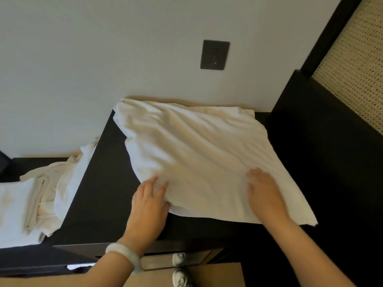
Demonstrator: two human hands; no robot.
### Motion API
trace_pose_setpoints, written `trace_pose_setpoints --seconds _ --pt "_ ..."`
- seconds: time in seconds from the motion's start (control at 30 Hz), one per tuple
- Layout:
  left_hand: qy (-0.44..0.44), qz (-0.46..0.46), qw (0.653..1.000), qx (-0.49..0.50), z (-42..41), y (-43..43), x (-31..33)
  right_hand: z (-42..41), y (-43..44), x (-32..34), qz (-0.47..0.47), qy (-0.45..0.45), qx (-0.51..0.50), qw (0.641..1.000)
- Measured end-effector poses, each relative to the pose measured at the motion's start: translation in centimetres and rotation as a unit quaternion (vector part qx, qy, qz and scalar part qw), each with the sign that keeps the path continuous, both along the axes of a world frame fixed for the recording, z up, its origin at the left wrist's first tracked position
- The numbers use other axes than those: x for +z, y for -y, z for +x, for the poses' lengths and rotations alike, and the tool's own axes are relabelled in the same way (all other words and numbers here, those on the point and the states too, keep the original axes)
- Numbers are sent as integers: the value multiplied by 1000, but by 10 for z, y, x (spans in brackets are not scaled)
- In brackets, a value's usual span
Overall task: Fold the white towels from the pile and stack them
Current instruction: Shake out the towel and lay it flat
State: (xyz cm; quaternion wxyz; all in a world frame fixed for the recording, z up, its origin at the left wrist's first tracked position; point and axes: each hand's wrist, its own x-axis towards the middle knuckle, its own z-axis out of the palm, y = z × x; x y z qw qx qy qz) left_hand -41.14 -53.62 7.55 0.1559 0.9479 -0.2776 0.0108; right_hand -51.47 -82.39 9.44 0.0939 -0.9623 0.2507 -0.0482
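Note:
A white towel (192, 154) lies spread and wrinkled across the black cabinet top (99, 183), its far edge against the wall. My left hand (149, 206) is at the towel's near left corner, fingers on top and thumb tucked under the edge, pinching it. My right hand (264, 193) lies flat on the towel's near right part, fingers straight and pressing down. A crumpled pile of white towels (45, 191) sits on the lower surface to the left.
A dark wall socket (214, 54) is on the white wall above the towel. A black frame with a woven panel (352, 65) rises at the right. A white bracelet (124, 257) circles my left wrist. White shoes (180, 270) show below the cabinet's front edge.

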Motion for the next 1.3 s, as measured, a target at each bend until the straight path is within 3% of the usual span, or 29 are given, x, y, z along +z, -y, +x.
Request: trace_pose_setpoints --seconds 0.1,0.37,0.5,0.57,0.7,0.83,0.9,1.0,1.1,1.13,1.2,1.3 --pt "26 29 999 -27 3 8 -9 40 -50 -17 49 -14 84 995" --pt "20 31 999 13 24 14 1 29 -46 -47 -5 -61 108 992" --pt "31 94 995 14 15 9 16 23 -40 -48 -14 -73 121 990" --pt "26 115 991 68 5 -7 19 21 -37 -48 -11 -66 130 989" --pt "-96 29 975 200 11 -63 16 19 -31 -50 -28 -75 134 988" --pt "-195 -106 959 178 23 -64 14 35 -56 -46 -32 2 91 995" --pt "-261 -191 928 183 29 -48 14 40 -68 -46 -10 43 107 993" --pt "-360 -313 848 231 44 -22 17 39 -68 -44 78 93 92 988" --pt "-417 -394 762 302 61 -5 27 37 -63 -42 169 140 46 975" --pt "-413 -413 751 309 66 1 32 38 -63 -40 193 154 29 969" --pt "-348 -431 787 271 75 14 41 39 -64 -39 228 174 2 958" --pt "-314 -407 854 72 84 37 60 38 -62 -39 262 194 -20 945"
